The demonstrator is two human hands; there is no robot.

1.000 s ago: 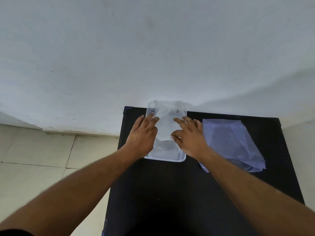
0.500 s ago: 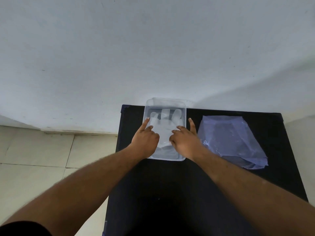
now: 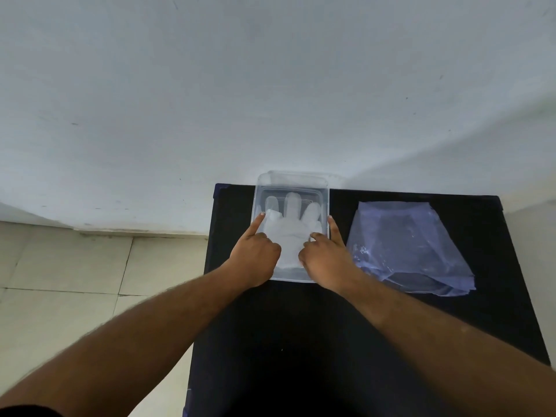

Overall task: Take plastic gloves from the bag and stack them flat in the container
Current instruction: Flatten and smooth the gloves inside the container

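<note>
Your glove (image 3: 291, 236) lies spread in the container (image 3: 261, 188), with its fingers pointing to the far wall of the container and its cuff at the near wall, hidden partly under your hands. I cannot tell if there are more gloves under it, because the plastic is milky and thin. Your left hand (image 3: 255, 256) rests at the left wall of the container, the forefinger stretched along that wall and the other fingers curled; your right hand (image 3: 326, 260) does the same at the right wall. Neither hand grips anything; they only press the edges of the glove down. The bag (image 3: 412, 248) lies just to the right of the container on the black desk (image 3: 301, 341), flat and crumpled, and what is left inside it I cannot see. I judge that this glove is very light, soft and without any stiffness, so it will probably wrinkle, fold over itself or cling to your skin when you lift your hands. It may also slide easily on the smooth plastic below. For the next glove, I would take it at the cuff with two fingers of each hand, one at each corner, so that it hangs open and flat. Do not pinch the thin fingers of it, because they can stretch or tear.
</note>
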